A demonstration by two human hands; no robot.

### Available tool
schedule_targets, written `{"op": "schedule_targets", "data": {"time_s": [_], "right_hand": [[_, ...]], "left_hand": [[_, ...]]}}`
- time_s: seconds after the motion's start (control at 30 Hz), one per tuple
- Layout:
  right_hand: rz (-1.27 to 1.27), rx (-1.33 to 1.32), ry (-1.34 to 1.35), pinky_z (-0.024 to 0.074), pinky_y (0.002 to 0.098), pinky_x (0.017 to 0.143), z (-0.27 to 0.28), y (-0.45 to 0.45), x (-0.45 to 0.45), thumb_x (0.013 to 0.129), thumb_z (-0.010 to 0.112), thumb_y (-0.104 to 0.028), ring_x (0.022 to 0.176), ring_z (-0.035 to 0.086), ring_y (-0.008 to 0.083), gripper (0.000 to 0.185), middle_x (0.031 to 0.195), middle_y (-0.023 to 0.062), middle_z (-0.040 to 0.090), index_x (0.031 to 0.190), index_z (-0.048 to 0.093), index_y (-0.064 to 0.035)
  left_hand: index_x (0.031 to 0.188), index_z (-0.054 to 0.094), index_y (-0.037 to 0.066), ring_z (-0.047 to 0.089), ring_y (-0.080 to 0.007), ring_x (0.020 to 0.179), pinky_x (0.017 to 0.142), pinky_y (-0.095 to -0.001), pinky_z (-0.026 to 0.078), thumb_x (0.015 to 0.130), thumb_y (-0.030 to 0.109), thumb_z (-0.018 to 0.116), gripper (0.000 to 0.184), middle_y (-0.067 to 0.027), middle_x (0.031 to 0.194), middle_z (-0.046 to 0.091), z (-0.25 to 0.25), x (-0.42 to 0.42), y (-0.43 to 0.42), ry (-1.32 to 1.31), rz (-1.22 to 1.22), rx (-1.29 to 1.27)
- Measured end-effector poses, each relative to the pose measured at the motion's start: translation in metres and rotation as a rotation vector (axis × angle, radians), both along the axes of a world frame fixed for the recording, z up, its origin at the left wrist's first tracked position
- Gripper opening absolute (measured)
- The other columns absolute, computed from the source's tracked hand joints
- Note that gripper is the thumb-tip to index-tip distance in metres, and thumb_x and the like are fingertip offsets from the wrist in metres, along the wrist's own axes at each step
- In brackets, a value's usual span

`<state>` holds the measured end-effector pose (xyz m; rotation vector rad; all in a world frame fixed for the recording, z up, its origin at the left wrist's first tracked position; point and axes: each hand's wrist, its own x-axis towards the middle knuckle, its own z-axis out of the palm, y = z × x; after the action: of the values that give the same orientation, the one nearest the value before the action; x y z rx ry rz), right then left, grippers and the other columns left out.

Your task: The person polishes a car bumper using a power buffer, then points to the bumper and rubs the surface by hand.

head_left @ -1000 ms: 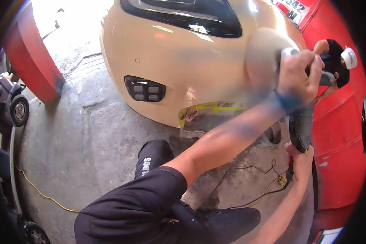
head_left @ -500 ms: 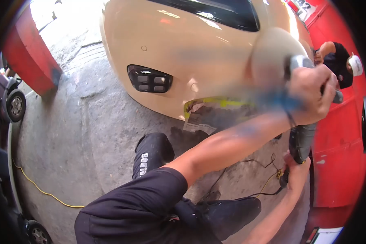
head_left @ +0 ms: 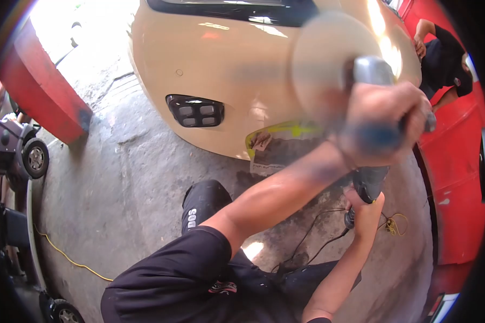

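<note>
A polisher point(head_left: 369, 185) is held between my two hands, with its cord trailing from the rear end. My left hand point(head_left: 388, 116) is closed around the front of the tool near its silvery head point(head_left: 373, 71). Lower down, my right hand point(head_left: 365, 202) is wrapped around the rear end. The round pale pad point(head_left: 323, 67) is blurred and appears to lie against the beige car bumper point(head_left: 242, 54); the exact contact is hard to see. Yellow-green tape and masking paper point(head_left: 285, 153) cover the bumper's lower part, partly hidden behind my left forearm.
A dark light or vent insert point(head_left: 195, 111) sits in the bumper. Black cord point(head_left: 328, 243) and yellow cord point(head_left: 396, 225) lie on the concrete floor point(head_left: 118, 199). A red post point(head_left: 46, 81) stands left, and a red wall point(head_left: 458, 215) right. Another person point(head_left: 444, 62) is beside the car.
The polisher and both my hands have moved left across the bumper, and the pad has shifted left and up in view. The camera view has also shifted slightly.
</note>
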<state>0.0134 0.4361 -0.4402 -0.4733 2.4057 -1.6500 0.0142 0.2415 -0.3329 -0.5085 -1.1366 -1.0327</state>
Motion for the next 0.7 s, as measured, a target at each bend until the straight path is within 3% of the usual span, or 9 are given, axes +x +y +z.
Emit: {"op": "schedule_targets", "data": {"time_s": [0.13, 0.3, 0.33, 0.4, 0.43, 0.47, 0.53, 0.6, 0.7], "right_hand": [[-0.063, -0.234, -0.063, 0.0456, 0.032, 0.058, -0.052, 0.003, -0.011, 0.085, 0.081, -0.003, 0.061, 0.062, 0.0142, 0.016, 0.081, 0.0042, 0.07, 0.097, 0.072, 0.0005], [0.004, -0.308, 0.0, 0.0469, 0.0313, 0.059, -0.095, -0.005, -0.005, 0.088, 0.083, -0.004, 0.061, 0.06, 0.0142, 0.015, 0.079, 0.0028, 0.068, 0.098, 0.072, -0.0001], [-0.029, -0.214, 0.043, 0.0488, 0.0308, 0.061, -0.088, -0.012, 0.008, 0.086, 0.079, -0.004, 0.064, 0.063, 0.0147, 0.014, 0.084, 0.0055, 0.072, 0.098, 0.072, 0.0], [0.121, -0.128, 0.223, 0.0571, 0.0343, 0.073, -0.091, -0.027, 0.01, 0.087, 0.085, -0.005, 0.078, 0.072, 0.0163, 0.023, 0.092, 0.0075, 0.079, 0.107, 0.075, 0.0022], [0.157, -0.066, 0.372, 0.0607, 0.0357, 0.078, -0.087, -0.037, 0.018, 0.087, 0.086, -0.005, 0.084, 0.076, 0.0173, 0.028, 0.094, 0.0094, 0.082, 0.112, 0.076, 0.0035], [0.164, -0.104, 0.358, 0.0614, 0.036, 0.081, -0.083, -0.047, 0.025, 0.086, 0.087, -0.005, 0.087, 0.078, 0.019, 0.03, 0.096, 0.0116, 0.083, 0.113, 0.076, 0.0036], [0.204, -0.12, 0.399, 0.0622, 0.0358, 0.081, -0.08, -0.064, 0.031, 0.08, 0.088, -0.005, 0.089, 0.082, 0.024, 0.035, 0.097, 0.0165, 0.084, 0.112, 0.074, 0.0018], [0.214, -0.176, 0.454, 0.0627, 0.0378, 0.079, -0.092, -0.076, 0.03, 0.08, 0.087, -0.007, 0.084, 0.082, 0.0286, 0.035, 0.091, 0.016, 0.081, 0.111, 0.073, -0.0004], [0.235, -0.23, 0.573, 0.0632, 0.0377, 0.08, -0.126, -0.089, 0.017, 0.081, 0.086, -0.008, 0.083, 0.081, 0.029, 0.035, 0.092, 0.0136, 0.08, 0.113, 0.074, -0.0012]], "left_hand": [[0.088, 0.072, 0.005, 0.075, -0.0284, 0.061, 0.057, -0.0387, 0.057, 0.092, 0.001, 0.069, 0.006, -0.0101, 0.07, 0.073, -0.019, -0.042, 0.033, -0.171, -0.068, -0.14], [0.092, 0.076, 0.007, 0.071, -0.0245, 0.057, 0.053, -0.0376, 0.055, 0.091, 0.002, 0.073, 0.006, -0.0085, 0.068, 0.071, -0.043, -0.008, 0.025, -0.175, 0.019, -0.163], [0.095, 0.078, 0.007, 0.07, -0.0224, 0.055, 0.052, -0.0364, 0.054, 0.09, 0.002, 0.073, 0.008, -0.007, 0.067, 0.07, -0.046, 0.013, 0.016, -0.16, 0.013, -0.153], [0.098, 0.081, 0.002, 0.068, -0.0161, 0.055, 0.051, -0.0323, 0.053, 0.09, 0.0, 0.072, 0.012, -0.0052, 0.069, 0.072, -0.055, 0.042, -0.007, -0.073, 0.103, -0.142], [0.093, 0.078, 0.004, 0.073, -0.0246, 0.061, 0.059, -0.0382, 0.06, 0.086, 0.0, 0.067, 0.014, -0.0073, 0.076, 0.072, -0.067, 0.059, -0.025, -0.08, 0.152, -0.157], [0.094, 0.079, -0.001, 0.072, -0.0219, 0.061, 0.06, -0.0356, 0.06, 0.086, -0.003, 0.063, 0.019, -0.0072, 0.076, 0.074, -0.071, 0.086, -0.039, -0.179, 0.166, -0.145], [0.092, 0.078, -0.006, 0.072, -0.0226, 0.061, 0.061, -0.0347, 0.059, 0.096, 0.002, 0.059, 0.02, -0.0142, 0.077, 0.077, -0.093, 0.112, -0.056, -0.217, 0.314, -0.064], [0.092, 0.078, -0.006, 0.073, -0.0254, 0.061, 0.062, -0.0367, 0.06, 0.103, 0.01, 0.057, 0.028, -0.0185, 0.077, 0.078, -0.108, 0.112, -0.058, -0.031, 0.192, 0.088], [0.091, 0.077, -0.006, 0.074, -0.0285, 0.062, 0.063, -0.0378, 0.06, 0.107, 0.015, 0.056, 0.034, -0.0201, 0.077, 0.078, -0.115, 0.11, -0.056, -0.054, 0.146, -0.015]]}}
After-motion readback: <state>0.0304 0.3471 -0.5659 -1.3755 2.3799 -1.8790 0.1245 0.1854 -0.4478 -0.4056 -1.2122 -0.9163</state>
